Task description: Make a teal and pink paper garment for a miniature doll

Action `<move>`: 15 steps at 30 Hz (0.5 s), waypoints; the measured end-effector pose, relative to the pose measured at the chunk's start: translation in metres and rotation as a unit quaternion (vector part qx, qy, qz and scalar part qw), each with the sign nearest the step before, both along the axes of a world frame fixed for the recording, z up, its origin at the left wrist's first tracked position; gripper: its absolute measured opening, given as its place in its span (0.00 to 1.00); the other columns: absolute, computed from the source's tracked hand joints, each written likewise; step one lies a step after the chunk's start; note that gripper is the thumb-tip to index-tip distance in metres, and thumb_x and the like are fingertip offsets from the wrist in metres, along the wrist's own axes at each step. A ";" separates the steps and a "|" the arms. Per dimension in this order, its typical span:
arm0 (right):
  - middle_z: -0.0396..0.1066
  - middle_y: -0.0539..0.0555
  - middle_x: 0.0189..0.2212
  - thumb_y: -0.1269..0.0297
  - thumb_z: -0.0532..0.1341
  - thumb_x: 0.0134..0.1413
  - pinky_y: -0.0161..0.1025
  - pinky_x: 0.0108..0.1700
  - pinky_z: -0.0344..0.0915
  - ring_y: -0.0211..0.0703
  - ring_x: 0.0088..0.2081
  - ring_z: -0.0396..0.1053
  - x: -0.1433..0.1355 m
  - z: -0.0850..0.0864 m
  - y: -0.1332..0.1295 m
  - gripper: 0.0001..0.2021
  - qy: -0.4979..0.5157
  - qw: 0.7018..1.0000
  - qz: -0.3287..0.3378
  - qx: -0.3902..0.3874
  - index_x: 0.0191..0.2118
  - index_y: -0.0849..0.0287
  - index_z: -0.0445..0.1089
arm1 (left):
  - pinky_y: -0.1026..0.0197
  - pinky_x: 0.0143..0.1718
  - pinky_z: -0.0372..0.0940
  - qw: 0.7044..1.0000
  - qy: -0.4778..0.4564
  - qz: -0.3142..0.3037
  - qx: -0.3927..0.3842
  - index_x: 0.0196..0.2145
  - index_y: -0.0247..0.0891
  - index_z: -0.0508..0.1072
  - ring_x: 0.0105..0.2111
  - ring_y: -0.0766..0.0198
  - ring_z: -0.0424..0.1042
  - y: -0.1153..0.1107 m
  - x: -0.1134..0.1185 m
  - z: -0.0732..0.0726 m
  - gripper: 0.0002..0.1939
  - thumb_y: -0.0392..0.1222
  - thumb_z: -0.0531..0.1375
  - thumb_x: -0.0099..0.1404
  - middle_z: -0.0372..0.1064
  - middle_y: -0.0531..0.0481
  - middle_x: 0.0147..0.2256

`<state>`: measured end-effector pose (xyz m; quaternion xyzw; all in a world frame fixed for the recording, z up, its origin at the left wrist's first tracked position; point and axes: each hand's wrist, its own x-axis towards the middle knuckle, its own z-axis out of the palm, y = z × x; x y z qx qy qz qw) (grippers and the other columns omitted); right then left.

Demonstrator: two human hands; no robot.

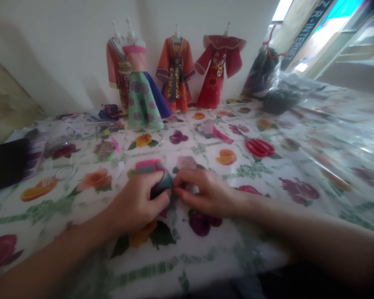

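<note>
Near the middle of the table, my left hand (141,199) is wrapped round a small bundle of dark grey-green fabric with pink edging (150,165). The bundle's pink-edged part sticks up beyond my fingers. Just to its right, my right hand (202,191) is closed in a pinch at the bundle's right edge, thumb against forefinger. Whatever lies between those fingertips is too small and blurred to name. Both hands are close together, low over the flowered tablecloth (162,265).
Small doll dresses on stands, including a green floral one (143,101), an orange one (175,74) and a red one (216,74), line the wall. Red-handled scissors (259,148) lie right of centre. A black object (8,164) sits far left, a plastic-wrapped bundle (263,72) back right.
</note>
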<state>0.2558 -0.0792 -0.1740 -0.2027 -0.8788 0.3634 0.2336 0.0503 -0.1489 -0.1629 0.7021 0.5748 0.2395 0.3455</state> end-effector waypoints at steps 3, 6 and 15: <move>0.72 0.51 0.29 0.69 0.59 0.59 0.34 0.34 0.63 0.37 0.30 0.66 0.000 0.000 0.001 0.04 0.004 1.000 0.005 0.012 0.35 0.61 0.71 | 0.63 0.22 0.53 1.000 -0.009 -0.002 -0.003 0.29 0.39 0.66 0.24 0.67 0.60 0.000 0.001 0.002 0.10 0.44 0.56 0.68 0.60 0.55 0.25; 0.72 0.51 0.30 0.69 0.58 0.61 0.34 0.35 0.64 0.37 0.31 0.67 0.000 0.000 0.002 0.04 0.010 0.999 0.012 0.037 0.36 0.61 0.71 | 0.63 0.23 0.55 1.000 -0.009 0.000 -0.002 0.28 0.39 0.65 0.25 0.66 0.60 0.000 0.001 0.004 0.11 0.44 0.57 0.67 0.59 0.55 0.24; 0.74 0.52 0.32 0.70 0.58 0.62 0.36 0.37 0.65 0.39 0.33 0.68 0.002 0.000 0.002 0.04 0.009 0.998 0.025 0.052 0.37 0.60 0.71 | 0.63 0.23 0.55 1.000 -0.015 0.004 -0.007 0.28 0.39 0.65 0.24 0.66 0.61 0.001 0.000 0.005 0.11 0.45 0.58 0.67 0.60 0.56 0.24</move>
